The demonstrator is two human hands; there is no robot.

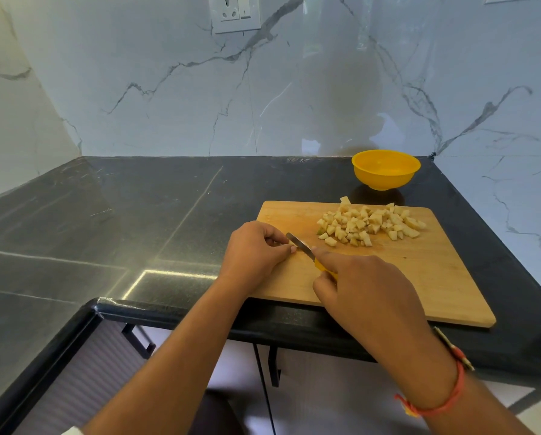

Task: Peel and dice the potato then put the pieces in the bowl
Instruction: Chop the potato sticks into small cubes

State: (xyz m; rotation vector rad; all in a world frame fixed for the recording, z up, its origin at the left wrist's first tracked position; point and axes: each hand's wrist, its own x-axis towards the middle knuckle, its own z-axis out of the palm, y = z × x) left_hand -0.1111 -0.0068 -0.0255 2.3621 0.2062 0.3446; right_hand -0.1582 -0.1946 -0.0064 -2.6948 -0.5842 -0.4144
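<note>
Looks like the dicing step is almost done. The right hand [366,287] is wrapped around the yellow handle of a small steel-bladed knife [299,243], forefinger along the top. The left hand [256,249] is curled up with its fingertips right at the blade. There might be a last bit of potato under there, but I honestly can't tell.

The heap of pale diced potato cubes [369,224] sits on the rectangular wooden cutting board [419,277], at about 2 o'clock from the hands. The round yellow plastic bowl [385,169] is at 12 o'clock from the heap, just off the board on the black stone countertop [137,215], and it looks empty.

My guess for the next move is to finish any last cut, then scoop the cubes into the bowl.
</note>
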